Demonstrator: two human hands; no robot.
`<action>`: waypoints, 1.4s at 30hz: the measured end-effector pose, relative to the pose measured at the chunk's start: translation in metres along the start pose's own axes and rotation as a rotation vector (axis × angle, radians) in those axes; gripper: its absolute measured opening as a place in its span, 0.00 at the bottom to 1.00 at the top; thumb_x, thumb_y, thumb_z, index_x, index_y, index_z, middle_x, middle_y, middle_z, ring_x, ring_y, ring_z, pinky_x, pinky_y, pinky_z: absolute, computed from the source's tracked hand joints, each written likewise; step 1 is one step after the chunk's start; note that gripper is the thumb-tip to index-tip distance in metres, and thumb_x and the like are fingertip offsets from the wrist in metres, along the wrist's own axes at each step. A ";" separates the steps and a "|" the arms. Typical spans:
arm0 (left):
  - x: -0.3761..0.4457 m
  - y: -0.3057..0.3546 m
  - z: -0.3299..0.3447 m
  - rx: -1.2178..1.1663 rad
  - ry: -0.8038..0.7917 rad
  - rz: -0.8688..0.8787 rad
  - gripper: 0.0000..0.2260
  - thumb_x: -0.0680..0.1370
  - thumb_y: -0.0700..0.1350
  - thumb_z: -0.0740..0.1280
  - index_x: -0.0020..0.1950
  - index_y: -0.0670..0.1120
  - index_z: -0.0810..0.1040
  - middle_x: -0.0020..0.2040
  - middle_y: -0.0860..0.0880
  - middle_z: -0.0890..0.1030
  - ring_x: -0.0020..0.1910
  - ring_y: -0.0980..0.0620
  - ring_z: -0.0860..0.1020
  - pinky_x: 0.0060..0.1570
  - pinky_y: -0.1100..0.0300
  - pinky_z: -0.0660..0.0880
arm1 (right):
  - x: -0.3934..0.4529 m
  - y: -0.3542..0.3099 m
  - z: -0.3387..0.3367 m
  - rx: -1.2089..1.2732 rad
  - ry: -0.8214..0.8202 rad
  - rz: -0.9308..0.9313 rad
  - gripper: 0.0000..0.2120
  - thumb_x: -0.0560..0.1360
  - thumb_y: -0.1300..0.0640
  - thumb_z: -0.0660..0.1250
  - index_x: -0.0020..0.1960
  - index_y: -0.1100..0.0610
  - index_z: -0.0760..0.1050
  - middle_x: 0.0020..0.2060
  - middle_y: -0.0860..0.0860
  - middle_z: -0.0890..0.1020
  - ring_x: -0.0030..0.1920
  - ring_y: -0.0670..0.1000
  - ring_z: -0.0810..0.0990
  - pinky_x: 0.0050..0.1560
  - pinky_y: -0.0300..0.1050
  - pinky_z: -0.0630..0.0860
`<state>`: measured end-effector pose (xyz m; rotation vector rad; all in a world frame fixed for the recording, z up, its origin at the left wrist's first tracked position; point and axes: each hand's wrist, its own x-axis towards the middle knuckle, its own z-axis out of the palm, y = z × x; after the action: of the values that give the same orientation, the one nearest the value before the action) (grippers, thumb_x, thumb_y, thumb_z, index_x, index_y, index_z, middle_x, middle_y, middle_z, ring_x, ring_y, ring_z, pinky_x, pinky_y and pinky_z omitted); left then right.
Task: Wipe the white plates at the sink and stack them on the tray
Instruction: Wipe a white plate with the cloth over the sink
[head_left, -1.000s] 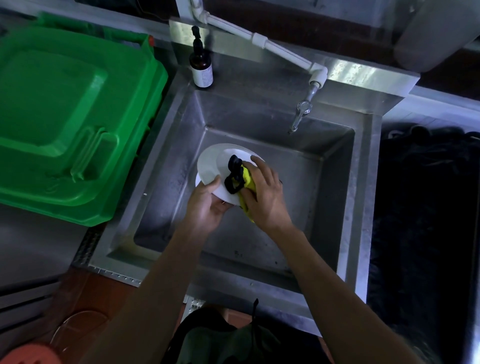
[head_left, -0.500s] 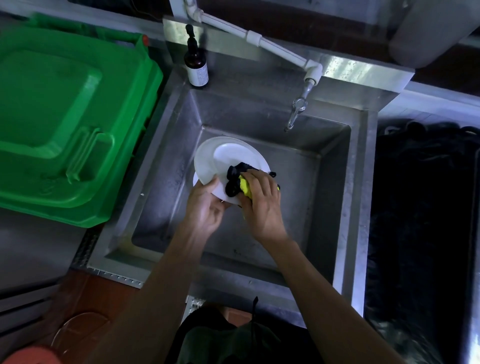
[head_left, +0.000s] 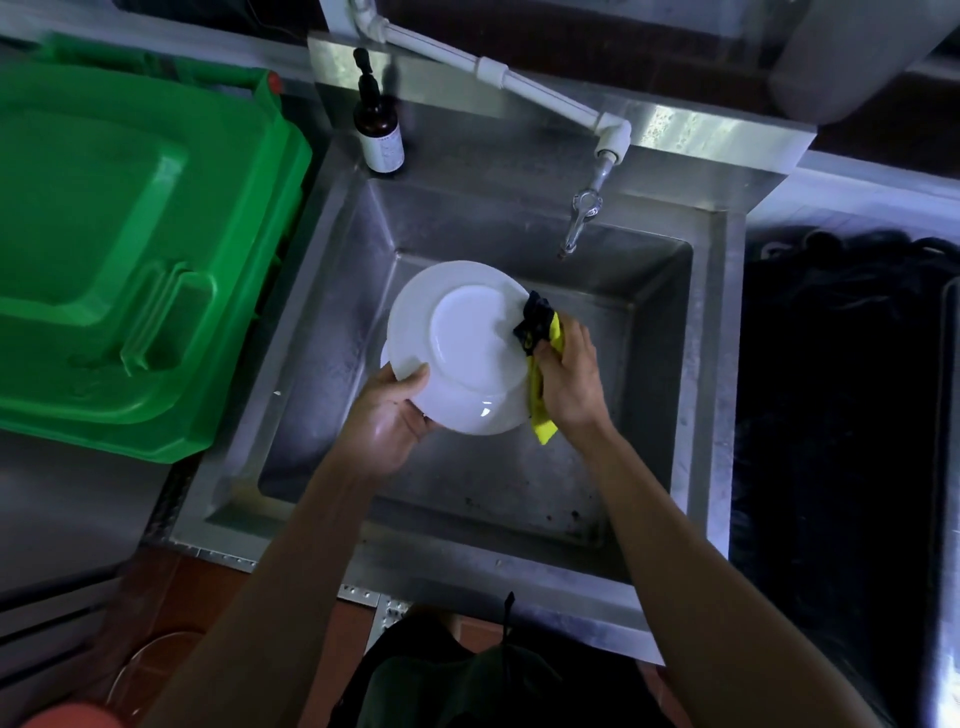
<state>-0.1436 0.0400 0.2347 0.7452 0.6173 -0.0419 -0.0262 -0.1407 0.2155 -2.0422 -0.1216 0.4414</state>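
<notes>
White plate (head_left: 470, 353) between left hand (head_left: 387, 415) and right hand (head_left: 569, 384)

White plate (head_left: 467, 348) tilted over steel sink (head_left: 519, 218), second plate's rim (head_left: 385, 358) just behind

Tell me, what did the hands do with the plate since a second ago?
The right hand slid the yellow and black cloth from the middle of the white plate out to its right rim. The plate now faces the camera more fully. The left hand kept its grip on the plate's lower left edge, above the sink. The brown bottle stayed put.
</notes>
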 end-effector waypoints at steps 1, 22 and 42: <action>-0.001 0.000 -0.001 0.023 -0.005 -0.014 0.23 0.79 0.39 0.63 0.75 0.40 0.70 0.69 0.40 0.78 0.63 0.40 0.80 0.51 0.44 0.82 | 0.005 -0.001 -0.002 -0.007 -0.002 0.002 0.14 0.80 0.61 0.61 0.65 0.56 0.72 0.59 0.51 0.73 0.63 0.55 0.70 0.64 0.49 0.65; 0.002 -0.010 0.005 0.342 -0.013 -0.113 0.18 0.70 0.38 0.72 0.59 0.44 0.83 0.58 0.43 0.85 0.56 0.43 0.83 0.48 0.47 0.82 | 0.005 -0.049 0.019 -0.319 -0.154 -0.404 0.24 0.73 0.59 0.63 0.69 0.54 0.74 0.67 0.52 0.75 0.65 0.60 0.70 0.66 0.61 0.65; -0.007 -0.002 0.004 0.228 -0.023 -0.063 0.22 0.72 0.37 0.70 0.67 0.40 0.78 0.61 0.38 0.82 0.57 0.40 0.82 0.48 0.47 0.82 | 0.011 -0.033 0.022 -0.274 -0.099 -0.412 0.22 0.82 0.46 0.60 0.74 0.50 0.69 0.68 0.49 0.74 0.66 0.55 0.70 0.66 0.57 0.65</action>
<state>-0.1480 0.0348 0.2392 0.9443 0.6197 -0.1808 -0.0205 -0.1032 0.2314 -2.1868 -0.6819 0.2753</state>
